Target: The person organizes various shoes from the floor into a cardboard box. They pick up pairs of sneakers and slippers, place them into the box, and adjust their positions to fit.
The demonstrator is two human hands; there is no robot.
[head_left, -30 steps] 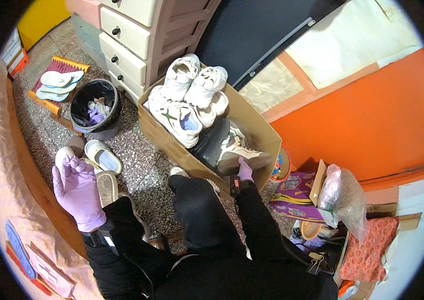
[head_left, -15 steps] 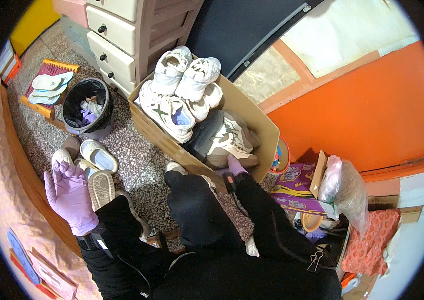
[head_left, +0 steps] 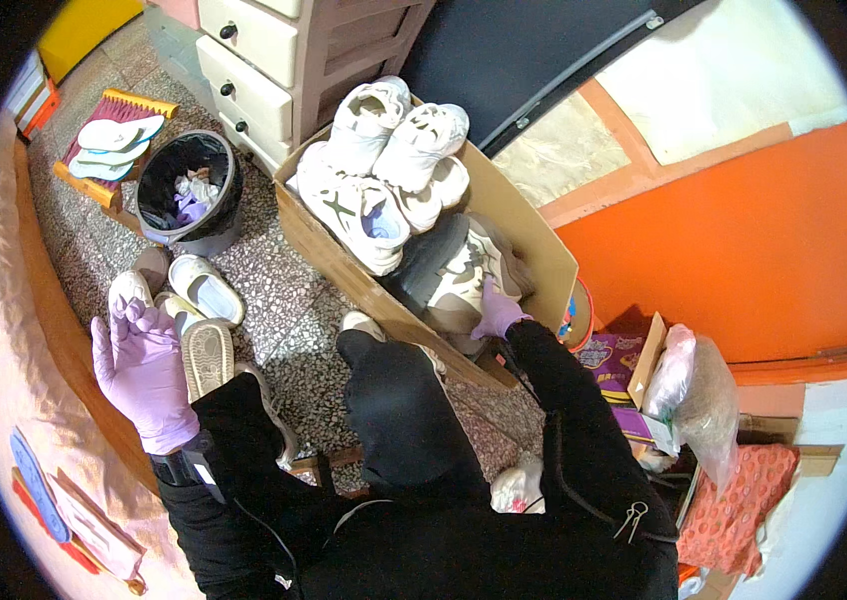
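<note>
Both my hands wear thin purple gloves. My right hand (head_left: 500, 312) reaches into the cardboard box (head_left: 344, 290) and grips a beige and brown sneaker (head_left: 460, 292) near its end, one finger up along its side. Some of its fingers are hidden. Beside that sneaker lies a dark grey shoe (head_left: 431, 262). Several white sneakers (head_left: 369, 110) are piled in the far left part of the box. My left hand (head_left: 149, 380) is raised at the left, palm up, fingers loosely bent and apart, with nothing in it. Below it, a shoe with its tan sole up (head_left: 208, 358) lies on the floor.
Pale slippers (head_left: 206, 290) and a black-lined bin (head_left: 189, 190) stand left of the box. Insoles (head_left: 114, 150) lie on a small wooden stool. Drawers (head_left: 249, 80) rise behind the box. Purple packages (head_left: 609, 360) and plastic bags (head_left: 704, 400) sit at the right.
My right hand has moved up from the sneaker's lower edge onto its side. The view has shifted slightly. My left hand keeps its pose.
</note>
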